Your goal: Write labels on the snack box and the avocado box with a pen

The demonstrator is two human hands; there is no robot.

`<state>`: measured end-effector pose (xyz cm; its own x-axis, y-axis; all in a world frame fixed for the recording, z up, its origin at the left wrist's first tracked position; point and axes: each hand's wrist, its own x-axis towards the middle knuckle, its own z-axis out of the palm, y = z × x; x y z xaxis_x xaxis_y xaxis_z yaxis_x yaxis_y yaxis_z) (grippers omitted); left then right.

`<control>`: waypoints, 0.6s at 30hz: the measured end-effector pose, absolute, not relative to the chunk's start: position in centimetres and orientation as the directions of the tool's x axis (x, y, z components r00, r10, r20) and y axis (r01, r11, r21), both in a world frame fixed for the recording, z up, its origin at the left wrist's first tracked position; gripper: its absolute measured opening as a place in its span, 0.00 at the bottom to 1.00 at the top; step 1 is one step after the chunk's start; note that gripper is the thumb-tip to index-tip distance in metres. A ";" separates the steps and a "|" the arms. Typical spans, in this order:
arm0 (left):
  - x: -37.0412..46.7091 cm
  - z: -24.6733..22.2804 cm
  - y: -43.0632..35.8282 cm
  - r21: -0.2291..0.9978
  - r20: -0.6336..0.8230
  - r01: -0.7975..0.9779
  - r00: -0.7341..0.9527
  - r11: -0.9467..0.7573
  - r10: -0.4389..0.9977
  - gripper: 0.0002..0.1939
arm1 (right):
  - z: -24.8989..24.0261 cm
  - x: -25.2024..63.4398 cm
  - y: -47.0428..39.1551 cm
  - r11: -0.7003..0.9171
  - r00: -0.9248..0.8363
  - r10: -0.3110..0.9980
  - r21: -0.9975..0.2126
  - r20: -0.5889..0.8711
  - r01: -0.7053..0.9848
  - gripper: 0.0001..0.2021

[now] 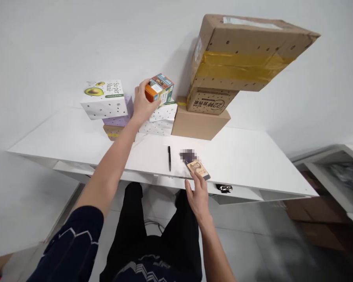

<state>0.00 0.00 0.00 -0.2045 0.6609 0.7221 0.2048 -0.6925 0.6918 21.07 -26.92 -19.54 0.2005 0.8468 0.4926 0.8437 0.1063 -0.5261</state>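
So I'm watching this through the head camera, and the left hand is making me a bit nervous. Its fingers are wrapping around the orange-and-teal box, spreading about as wide as the box, with the thumb sitting on the near side. The box is sitting right at the top of the small white boxes, but I'm not able to tell whether they're carrying its weight or the hand is. If that grip is pushing off-centre, I'm guessing the white boxes could be sliding too, and they're standing just beside the flat carton.

That's the bit I'm sweating: the big carton is overhanging the smaller carton under it, so a bump low down could be tipping the lot.

Meanwhile the right hand is lying loose, fingers half bending and not clasping anything, tips sitting at the tan card near the front edge of the desk. I'm not able to tell if they're pressing. One careless drag and the card could be going over.
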 end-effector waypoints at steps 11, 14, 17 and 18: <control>-3.8 -14.6 -19.1 0.671 0.641 0.602 -0.177 -0.433 0.747 0.34 | -19.9 16.4 -23.4 0.185 0.136 0.909 -0.673 0.394 0.716 0.18; -3.2 -17.8 -19.2 0.729 0.457 0.633 -0.165 -0.262 0.874 0.35 | -19.7 16.1 -20.8 0.091 0.180 0.925 -0.652 0.336 0.752 0.20; -2.6 -18.9 -19.5 0.750 0.357 0.633 -0.144 -0.192 0.923 0.38 | -19.4 15.7 -18.6 -0.068 0.227 0.949 -0.563 0.218 0.824 0.23; -2.4 -18.9 -19.7 0.750 0.363 0.630 -0.137 -0.202 0.922 0.39 | -19.3 15.6 -18.1 -0.122 0.238 0.958 -0.520 0.163 0.846 0.24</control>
<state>-2.45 -19.73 -18.91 -0.1369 0.9217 0.3629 0.6301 -0.2017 0.7499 15.55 -18.09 -19.26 0.2376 0.9576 0.1627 0.8456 -0.1215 -0.5198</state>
